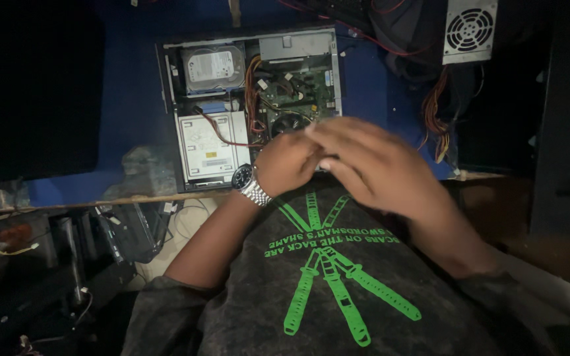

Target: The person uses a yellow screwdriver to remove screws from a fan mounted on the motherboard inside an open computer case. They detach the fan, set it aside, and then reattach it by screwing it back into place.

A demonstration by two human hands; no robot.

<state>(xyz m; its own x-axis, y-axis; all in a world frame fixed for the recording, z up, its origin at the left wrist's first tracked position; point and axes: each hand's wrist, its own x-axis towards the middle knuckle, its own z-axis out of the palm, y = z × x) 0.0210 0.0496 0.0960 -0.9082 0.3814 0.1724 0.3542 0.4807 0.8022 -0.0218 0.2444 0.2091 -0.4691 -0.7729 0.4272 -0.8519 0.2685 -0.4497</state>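
My left hand point(286, 161), with a metal wristwatch point(251, 185) on its wrist, is curled into a loose fist at the near edge of an open desktop computer case point(166, 99). My right hand point(371, 161) lies over it, fingers flat and together, touching the left hand's knuckles. Whether anything small sits between the hands is hidden. Inside the case I see a silver hard drive point(214, 67), a white optical drive point(209, 146), a green motherboard point(305, 89) with a round black fan point(287, 122), and red and orange cables point(253, 105).
The case lies on a blue table top point(126, 86). A grey power supply with a fan grille point(470, 29) and loose orange wires point(433, 112) sits at the back right. Dark boxes and cables crowd the floor at the lower left point(67, 250).
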